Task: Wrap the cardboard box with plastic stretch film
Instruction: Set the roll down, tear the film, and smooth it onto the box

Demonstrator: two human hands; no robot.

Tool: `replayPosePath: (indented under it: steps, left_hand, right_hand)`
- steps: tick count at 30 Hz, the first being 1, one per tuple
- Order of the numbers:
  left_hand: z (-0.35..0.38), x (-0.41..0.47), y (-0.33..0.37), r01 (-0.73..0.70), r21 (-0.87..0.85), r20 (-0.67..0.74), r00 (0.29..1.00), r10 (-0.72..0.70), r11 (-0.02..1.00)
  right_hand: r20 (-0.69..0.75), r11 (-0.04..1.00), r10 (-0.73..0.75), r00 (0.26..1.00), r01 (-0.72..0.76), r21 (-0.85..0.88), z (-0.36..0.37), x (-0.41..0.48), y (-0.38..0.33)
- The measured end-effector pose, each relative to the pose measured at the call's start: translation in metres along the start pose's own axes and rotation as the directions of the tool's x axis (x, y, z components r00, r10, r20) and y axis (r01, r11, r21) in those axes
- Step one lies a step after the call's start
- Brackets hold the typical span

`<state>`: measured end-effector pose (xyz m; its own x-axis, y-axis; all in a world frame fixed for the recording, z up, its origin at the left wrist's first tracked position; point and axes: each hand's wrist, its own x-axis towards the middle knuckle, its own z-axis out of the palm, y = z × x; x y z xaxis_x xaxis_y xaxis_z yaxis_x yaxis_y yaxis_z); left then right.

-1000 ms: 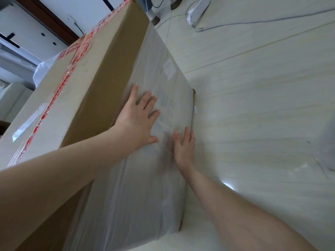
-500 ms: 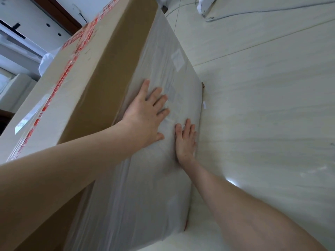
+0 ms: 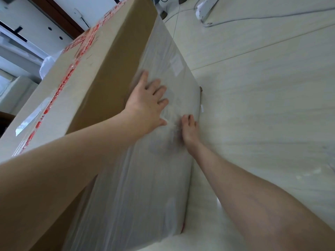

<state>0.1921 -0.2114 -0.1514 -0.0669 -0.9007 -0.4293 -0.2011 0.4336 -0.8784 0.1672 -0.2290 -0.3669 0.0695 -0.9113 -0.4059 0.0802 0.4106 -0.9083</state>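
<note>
On the pale floor [image 3: 262,115], filling the left and middle of my view, lies the big cardboard box [image 3: 108,66], running from near to far. Its right-hand face is covered in cloudy plastic stretch film [image 3: 145,187] that reaches down to the near corner. The brown face beside it on the left is bare, and farther left a strip of red tape [image 3: 59,91] runs along the box.

I see the left hand [image 3: 146,104] lying flat on the filmed face near its upper edge, fingers straight and spread, palm pressed to the plastic. The right hand [image 3: 189,129] sits just to its right and lower, close to the edge where the box meets the floor. Its fingertips look bent against the film, and I cannot tell whether they pinch a fold or only press on it. Between the two hands the film gathers into small creases. Both bare forearms reach in from the near edge.

On the far right of the floor lie a white power strip [image 3: 206,8] and a thin cable [image 3: 272,16], well apart from the box
</note>
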Motion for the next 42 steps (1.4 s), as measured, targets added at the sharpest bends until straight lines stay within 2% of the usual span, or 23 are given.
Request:
replayPosePath:
  steps: [4,6,10,13,17,21,33,39,42]
  left_hand:
    - [-0.009,0.004,-0.009,0.073,-0.063,-0.089,0.993,-0.078,0.995]
    - [-0.012,-0.001,-0.008,0.051,-0.093,-0.150,0.987,-0.064,0.994]
    - [-0.014,-0.015,0.009,-0.027,-0.163,-0.185,0.983,-0.004,0.986]
    - [-0.006,-0.023,0.023,-0.053,-0.127,-0.153,0.988,0.033,0.990]
    - [0.007,-0.022,0.019,-0.003,-0.036,-0.114,0.993,-0.002,0.999]
    - [0.013,-0.017,0.017,0.026,0.022,-0.067,0.997,-0.025,0.999]
    - [0.016,-0.019,0.018,0.018,0.063,-0.031,0.999,-0.016,0.998]
    - [0.010,-0.022,0.017,0.035,0.016,-0.024,0.999,-0.034,0.999]
    - [-0.001,-0.019,0.020,0.089,-0.054,0.008,0.996,-0.088,0.995]
  right_hand:
    - [-0.202,0.996,0.047,0.978,-0.032,0.080,-0.020,0.004,-0.007]
    - [-0.236,0.996,0.041,0.971,-0.020,0.091,-0.027,-0.002,-0.007]
    - [-0.227,0.994,-0.037,0.973,0.060,0.093,-0.021,-0.029,-0.011]
    - [-0.136,0.987,-0.141,0.981,0.149,0.051,-0.002,-0.048,-0.020]
    - [-0.023,0.987,-0.156,0.988,0.156,0.031,0.015,-0.058,-0.031]
    - [0.030,0.986,-0.165,0.986,0.166,-0.024,0.022,-0.054,-0.032]
    - [-0.044,0.984,-0.180,0.983,0.180,-0.013,0.039,-0.050,-0.028]
    - [-0.043,0.975,-0.223,0.974,0.224,0.005,0.029,-0.047,-0.028]
    - [-0.129,0.972,-0.221,0.967,0.228,0.047,0.014,-0.043,-0.025]
